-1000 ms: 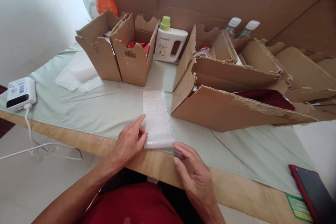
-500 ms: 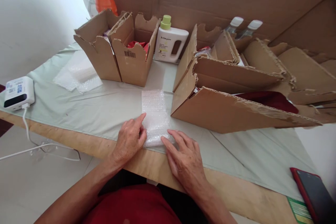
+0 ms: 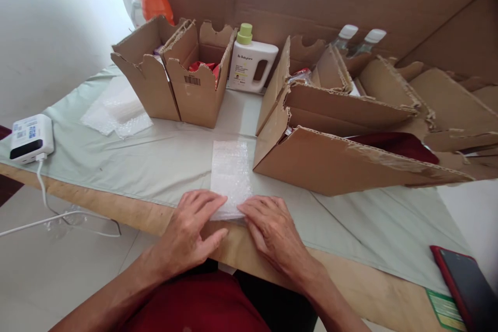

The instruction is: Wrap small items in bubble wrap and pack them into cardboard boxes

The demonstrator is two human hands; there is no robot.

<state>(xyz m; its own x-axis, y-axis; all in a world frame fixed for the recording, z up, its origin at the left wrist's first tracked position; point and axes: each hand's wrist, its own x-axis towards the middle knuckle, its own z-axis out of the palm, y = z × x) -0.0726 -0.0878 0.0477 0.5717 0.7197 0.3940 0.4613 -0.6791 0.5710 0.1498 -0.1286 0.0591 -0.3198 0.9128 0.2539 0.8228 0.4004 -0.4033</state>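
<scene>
left hand (image 3: pixel 190 231) and right hand (image 3: pixel 272 228) flat, fingers spread, gripping nothing | both press near end of clear rectangular bubble-wrap strip (image 3: pixel 231 166) | strip lies on pale green cloth (image 3: pixel 155 161), by the table's near edge | tip: even pressure, edges square

Bubble wrap strip (image 3: pixel 230 174) at centre is showing translucent white with a dotted bubble pattern. Cloth (image 3: pixel 155 161) is reading pale mint green, and the table edge (image 3: pixel 350 280) at 6 o'clock is showing tan wood. Boxes (image 3: pixel 196 88) at 11 o'clock are showing plain brown, one bearing a black barcode. Bottle (image 3: pixel 251 65) at 12 is showing white with a lime cap. Phone (image 3: pixel 462 285) at 5 is showing black, rimmed red. Device (image 3: pixel 31 137) at 9 is showing white with a black panel.
</scene>
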